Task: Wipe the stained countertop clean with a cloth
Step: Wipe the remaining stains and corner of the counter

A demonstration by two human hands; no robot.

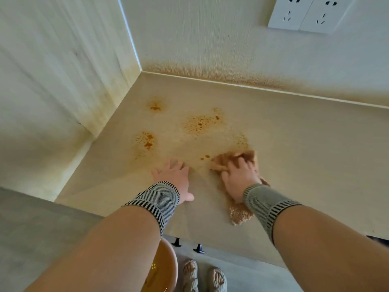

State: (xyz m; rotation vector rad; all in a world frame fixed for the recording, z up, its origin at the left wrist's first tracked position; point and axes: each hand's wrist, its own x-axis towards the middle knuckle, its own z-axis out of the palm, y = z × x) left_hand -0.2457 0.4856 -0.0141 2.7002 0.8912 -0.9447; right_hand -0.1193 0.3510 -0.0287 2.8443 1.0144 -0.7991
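1. Nearest my camera, both forearms reach forward, each with a knitted wrist band; the left wrist band and the right wrist band sit just behind the hands.
2. My right hand lies on the cloth, fingers curled into its bunched front, so I read it as gripping the fabric while pressing it down on the bench.
3. My left hand rests flat on the bench beside it, fingers spread and holding nothing, apparently as a brace.
4. That cloth is a tan, nubbly rag, crumpled under the right hand, with a loose tail trailing back towards the bench's front edge. I judge it light, soft and limp, probably damp; it will fold and drag rather than slide as one piece.
5. Best hold, I think, is the one in use: palm on top of the wad, fingers hooked into it, so pressure goes straight down. The tail could bunch up or slip off the edge.
6. Just ahead of the cloth lie two small orange drops, between the hands.
7. Farther out sit three larger orange spatter patches: one left, one centre, one far left. A fainter smear touches the cloth's far edge.
8. Most staining looks unwiped, so I judge the job early.
9. Beyond, the back wall shows an orange tinge along its base, and a double socket sits high right.
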